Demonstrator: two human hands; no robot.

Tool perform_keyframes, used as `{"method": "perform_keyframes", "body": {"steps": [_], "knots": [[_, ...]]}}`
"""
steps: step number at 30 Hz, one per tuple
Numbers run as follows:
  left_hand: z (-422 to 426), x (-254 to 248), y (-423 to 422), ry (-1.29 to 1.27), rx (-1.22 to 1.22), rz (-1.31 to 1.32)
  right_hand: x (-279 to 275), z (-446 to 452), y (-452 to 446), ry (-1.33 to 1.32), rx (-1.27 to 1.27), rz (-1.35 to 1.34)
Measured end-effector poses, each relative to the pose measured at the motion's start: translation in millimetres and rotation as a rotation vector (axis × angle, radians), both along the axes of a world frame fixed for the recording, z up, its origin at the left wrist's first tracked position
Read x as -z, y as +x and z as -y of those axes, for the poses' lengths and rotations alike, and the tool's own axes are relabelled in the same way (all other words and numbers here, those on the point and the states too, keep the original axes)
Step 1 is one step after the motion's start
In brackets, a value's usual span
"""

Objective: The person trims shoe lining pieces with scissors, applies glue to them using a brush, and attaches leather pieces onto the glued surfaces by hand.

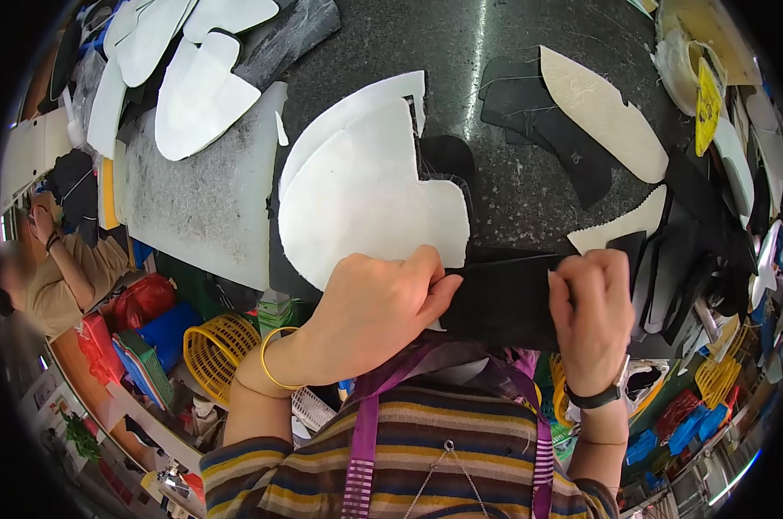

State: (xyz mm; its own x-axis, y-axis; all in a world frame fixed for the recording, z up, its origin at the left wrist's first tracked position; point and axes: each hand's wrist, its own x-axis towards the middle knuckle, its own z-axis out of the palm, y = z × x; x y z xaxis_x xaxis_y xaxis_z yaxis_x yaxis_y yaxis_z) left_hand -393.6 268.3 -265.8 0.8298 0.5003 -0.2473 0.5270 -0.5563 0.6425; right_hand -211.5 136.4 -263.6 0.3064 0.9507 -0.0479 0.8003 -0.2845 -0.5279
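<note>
A black piece of fabric [505,298] lies at the near edge of the dark worktable, stretched between my two hands. My left hand [378,294] is closed, its thumb and forefinger pinching at the left end of this fabric. My right hand [592,316] has curled fingers closed at its right end; the fingertips are partly hidden. Just beyond my left hand lie white curved cut pieces [365,195], overlapping, with black material showing under their edge. Farther right are a beige cut piece [603,112] and dark cut pieces [581,160].
More white pieces [197,95] lie on a pale scuffed board [201,190] at the left. Black pieces [694,233] are heaped at the right edge. Below the table stands a yellow basket [223,350]. Another person [76,277] sits at far left.
</note>
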Motion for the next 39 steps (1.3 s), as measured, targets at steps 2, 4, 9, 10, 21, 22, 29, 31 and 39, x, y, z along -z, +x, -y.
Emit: {"method": "perform_keyframes", "body": {"steps": [2,4,9,10,21,22,29,31,39], "knots": [[2,2,1,0.046,-0.007,0.004,-3,-5,0,0.023,-0.204,0.069],[5,2,2,0.110,0.012,-0.028,-6,-9,0,-0.007,-0.280,0.138],[4,-13,2,0.278,0.032,-0.173,-12,-15,12,0.004,-0.388,0.105],[3,-13,0,0.263,0.034,-0.152,-8,-17,19,0.104,-0.350,0.089],[-33,-33,0,-0.037,-0.059,0.142,0,-71,72,-0.076,-0.035,0.100],[-46,-31,13,-0.028,-0.008,0.177,1,-69,67,-0.004,-0.030,0.175],[-102,7,107,0.181,0.284,0.223,1,-60,69,0.010,0.070,0.033],[-104,-9,110,0.033,0.248,0.081,-1,-55,63,0.091,0.060,0.021],[-82,-38,36,-0.485,0.094,0.131,-30,-37,-12,0.150,0.165,-0.542]]}}
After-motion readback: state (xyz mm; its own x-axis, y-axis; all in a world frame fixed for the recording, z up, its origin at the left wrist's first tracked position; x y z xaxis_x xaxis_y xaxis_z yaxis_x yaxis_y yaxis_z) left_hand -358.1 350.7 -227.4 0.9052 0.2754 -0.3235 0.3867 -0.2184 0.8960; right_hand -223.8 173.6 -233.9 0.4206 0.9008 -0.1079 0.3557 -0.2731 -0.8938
